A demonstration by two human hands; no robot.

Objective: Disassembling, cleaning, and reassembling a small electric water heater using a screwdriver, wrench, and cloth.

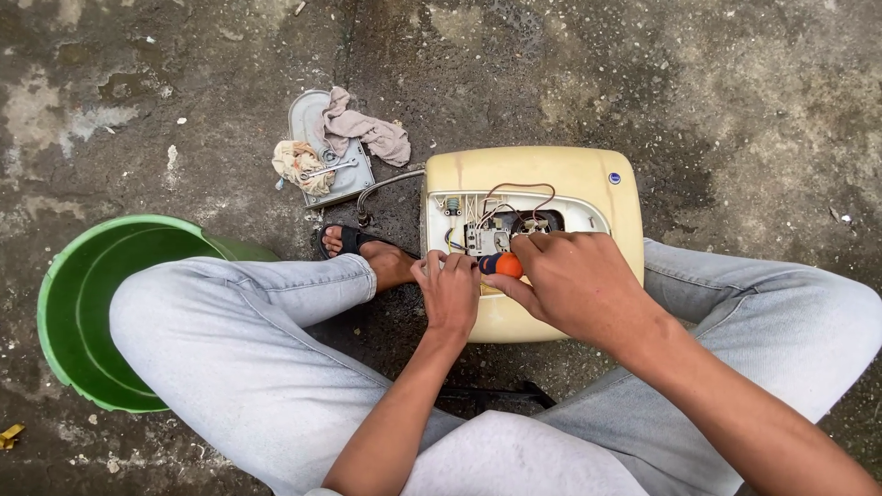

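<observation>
I see my right hand (571,280) clamped around an orange-handled screwdriver (503,265), its tip hidden near the opened wiring bay of a cream appliance casing (551,174) lying on the concrete floor (735,92) between my knees. My left hand (448,289) rests curled on the casing's edge, touching the tool. A green bucket (64,303) sits beside my left leg; a grey cover plate (354,179) with rags (367,129) lies beyond.
</observation>
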